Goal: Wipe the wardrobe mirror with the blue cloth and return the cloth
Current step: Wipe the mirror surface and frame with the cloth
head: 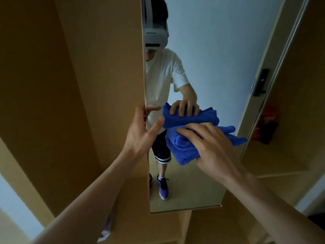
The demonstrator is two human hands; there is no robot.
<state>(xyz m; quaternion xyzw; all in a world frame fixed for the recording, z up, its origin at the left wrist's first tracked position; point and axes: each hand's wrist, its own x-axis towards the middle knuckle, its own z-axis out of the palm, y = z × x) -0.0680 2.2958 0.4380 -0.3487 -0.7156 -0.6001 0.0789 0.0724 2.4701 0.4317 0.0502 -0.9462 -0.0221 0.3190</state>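
Observation:
The tall wardrobe mirror [211,59] hangs on the inner face of an open wooden door and fills the middle of the head view. A bunched blue cloth [182,147] lies flat against the glass at about waist height. My right hand [209,145] presses on it with fingers spread and fairly straight. My left hand [140,131] grips the mirror door's left edge, fingers wrapped behind the edge and thumb lying on the glass. The glass reflects a person in a white shirt with the cloth under one hand.
The wooden door panel [98,85] stands to the left of the mirror edge. To the right is the wardrobe's metal frame [274,76] and a shelf holding a dark red and black object [265,124]. Wooden floor [202,226] lies below.

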